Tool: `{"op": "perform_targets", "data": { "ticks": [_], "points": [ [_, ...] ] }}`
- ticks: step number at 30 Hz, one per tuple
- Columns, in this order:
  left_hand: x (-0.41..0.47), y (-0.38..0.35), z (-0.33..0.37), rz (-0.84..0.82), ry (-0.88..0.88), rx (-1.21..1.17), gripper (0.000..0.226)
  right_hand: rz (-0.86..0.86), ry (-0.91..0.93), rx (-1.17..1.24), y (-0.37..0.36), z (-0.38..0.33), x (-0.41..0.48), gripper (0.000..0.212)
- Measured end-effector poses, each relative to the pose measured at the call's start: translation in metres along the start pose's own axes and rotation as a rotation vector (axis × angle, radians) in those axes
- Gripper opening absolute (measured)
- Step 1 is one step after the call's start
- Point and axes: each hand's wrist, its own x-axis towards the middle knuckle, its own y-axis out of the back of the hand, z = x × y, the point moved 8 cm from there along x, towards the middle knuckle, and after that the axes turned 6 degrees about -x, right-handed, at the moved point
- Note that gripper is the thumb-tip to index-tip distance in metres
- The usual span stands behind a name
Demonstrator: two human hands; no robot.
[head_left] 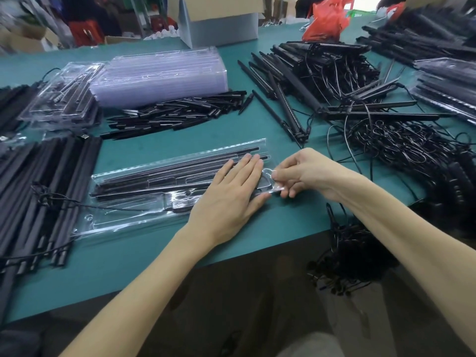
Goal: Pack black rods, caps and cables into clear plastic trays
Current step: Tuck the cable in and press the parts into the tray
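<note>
The clear plastic tray (121, 224) lies in the centre of the frame on the green worktop (144, 253), with long black rods (164, 170) seated lengthwise in its channels. The left hand (226, 199) lies flat on the right portion of the tray, fingers straight and close together, pressing down. The right hand (301, 171) pinches the tray's right end edge between thumb and curled fingers. It cannot be told whether that edge belongs to a lid flap or to the tray body. The step in hand appears to be seating or closing that end. If the pinched edge is pulled while the flat hand presses unevenly, the thin plastic may buckle and the rods may spring from their channels. A rod not fully seated would prevent closure. A thin black cable (67, 200) runs into the tray's left end and could be trapped or kinked under the plastic. The cable tangle (401, 148) at the right of the frame lies near the right forearm, and a careless sweep could drag it off the worktop.
</note>
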Motion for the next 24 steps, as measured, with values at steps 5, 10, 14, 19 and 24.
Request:
{"op": "perform_targets", "data": {
  "ticks": [5,10,14,19,24],
  "points": [
    [-0.0002,-0.0011,0.0005,0.011,0.002,0.010,0.070,0.000,-0.004,-0.035,-0.0009,-0.0002,0.0007,0.015],
    [-0.0010,-0.0010,0.0002,0.015,0.001,0.020,0.070,0.019,0.002,-0.044,-0.0013,0.0005,0.0011,0.014],
    [-0.0005,0.0009,0.0005,0.031,0.001,0.018,0.069,-0.018,-0.003,0.014,-0.0011,0.0019,0.0003,0.017],
    [-0.0004,0.0036,0.0005,0.046,0.002,0.026,0.068,-0.073,-0.024,0.077,-0.0011,0.0018,-0.0001,0.019],
    [-0.0010,0.0066,0.0022,0.066,-0.002,0.033,0.067,-0.062,-0.026,0.113,-0.0041,0.0025,0.0019,0.021]
  ]
}}
